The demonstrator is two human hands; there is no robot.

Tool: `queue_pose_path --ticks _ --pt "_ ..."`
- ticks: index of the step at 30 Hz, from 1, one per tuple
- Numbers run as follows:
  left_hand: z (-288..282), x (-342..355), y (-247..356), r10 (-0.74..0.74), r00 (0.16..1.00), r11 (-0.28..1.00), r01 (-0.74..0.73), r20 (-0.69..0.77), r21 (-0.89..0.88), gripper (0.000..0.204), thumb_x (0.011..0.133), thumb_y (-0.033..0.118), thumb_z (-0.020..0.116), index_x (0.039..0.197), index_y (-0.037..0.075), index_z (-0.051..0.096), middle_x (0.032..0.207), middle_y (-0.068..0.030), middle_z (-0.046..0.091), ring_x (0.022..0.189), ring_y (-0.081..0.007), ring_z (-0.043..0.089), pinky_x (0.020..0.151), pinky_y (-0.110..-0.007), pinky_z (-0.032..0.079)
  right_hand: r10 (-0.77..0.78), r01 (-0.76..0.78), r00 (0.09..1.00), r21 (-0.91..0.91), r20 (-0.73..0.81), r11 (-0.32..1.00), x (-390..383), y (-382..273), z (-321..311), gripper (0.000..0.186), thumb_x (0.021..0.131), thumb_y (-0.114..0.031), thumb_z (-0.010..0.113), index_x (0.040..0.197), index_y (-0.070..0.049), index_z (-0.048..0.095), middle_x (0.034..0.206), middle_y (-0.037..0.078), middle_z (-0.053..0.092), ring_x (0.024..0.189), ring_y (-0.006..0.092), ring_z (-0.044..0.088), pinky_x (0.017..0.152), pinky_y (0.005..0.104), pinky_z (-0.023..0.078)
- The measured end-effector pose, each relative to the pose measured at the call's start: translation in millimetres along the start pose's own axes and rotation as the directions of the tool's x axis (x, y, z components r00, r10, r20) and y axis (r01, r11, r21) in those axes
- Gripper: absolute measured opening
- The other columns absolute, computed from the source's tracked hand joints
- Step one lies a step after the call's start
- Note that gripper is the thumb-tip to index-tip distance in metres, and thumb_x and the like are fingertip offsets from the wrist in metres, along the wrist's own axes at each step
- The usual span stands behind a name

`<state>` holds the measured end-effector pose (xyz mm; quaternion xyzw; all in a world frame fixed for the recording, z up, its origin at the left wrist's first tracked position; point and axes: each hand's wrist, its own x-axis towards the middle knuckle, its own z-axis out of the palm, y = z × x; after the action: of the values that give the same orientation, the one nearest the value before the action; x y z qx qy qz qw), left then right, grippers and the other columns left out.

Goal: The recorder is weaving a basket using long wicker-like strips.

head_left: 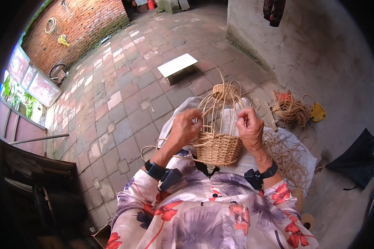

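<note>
Your left hand and right hand curl beside the upright strands of the woven basket, which sits between them; I cannot tell whether either pinches a strand.

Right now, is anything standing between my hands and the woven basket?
Nothing visible does. The left hand is at the left side of the woven basket, the right hand close by its right; whether that hand touches it, I can't tell.
</note>
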<state>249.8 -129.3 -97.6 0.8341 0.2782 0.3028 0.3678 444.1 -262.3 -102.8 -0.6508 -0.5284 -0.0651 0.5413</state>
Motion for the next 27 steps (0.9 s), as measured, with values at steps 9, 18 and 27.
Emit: queue_pose_path --ticks 9,18,27 --pt "6.2 11.9 21.0 0.090 0.985 0.996 -0.088 0.145 -0.018 0.027 0.084 0.006 0.060 0.110 0.003 0.063 0.083 -0.0228 0.067 0.075 -0.0351 0.067 0.070 -0.042 0.051 0.393 -0.436 0.895 0.233 0.210 0.869 -16.5 37.8 -5.5 0.045 0.085 -0.021 0.063 0.123 -0.004 0.046 0.080 0.011 0.062 0.070 0.0207 0.061 0.068 0.0332 0.049" --pt "-11.0 10.4 14.9 -0.100 0.959 0.893 0.205 0.267 -0.401 0.033 0.085 -0.007 0.051 0.116 0.001 0.062 0.080 -0.0062 0.067 0.072 -0.0114 0.065 0.068 -0.028 0.055 0.431 -0.410 0.864 -0.134 0.259 0.902 5.2 8.8 5.9 0.075 0.075 -0.024 0.067 0.141 -0.009 0.034 0.129 0.024 0.054 0.116 0.0418 0.055 0.096 0.0478 0.045" --pt "-282.4 -77.3 -222.4 -0.048 0.872 0.613 0.410 -0.487 0.676 0.025 0.086 0.000 0.046 0.098 0.009 0.066 0.093 -0.0138 0.069 0.089 -0.0277 0.068 0.070 -0.037 0.052 0.458 -0.458 0.846 -0.067 0.274 0.886 6.3 16.5 1.2 0.075 0.073 -0.020 0.066 0.140 -0.008 0.036 0.130 0.026 0.053 0.118 0.0405 0.055 0.099 0.0452 0.044"
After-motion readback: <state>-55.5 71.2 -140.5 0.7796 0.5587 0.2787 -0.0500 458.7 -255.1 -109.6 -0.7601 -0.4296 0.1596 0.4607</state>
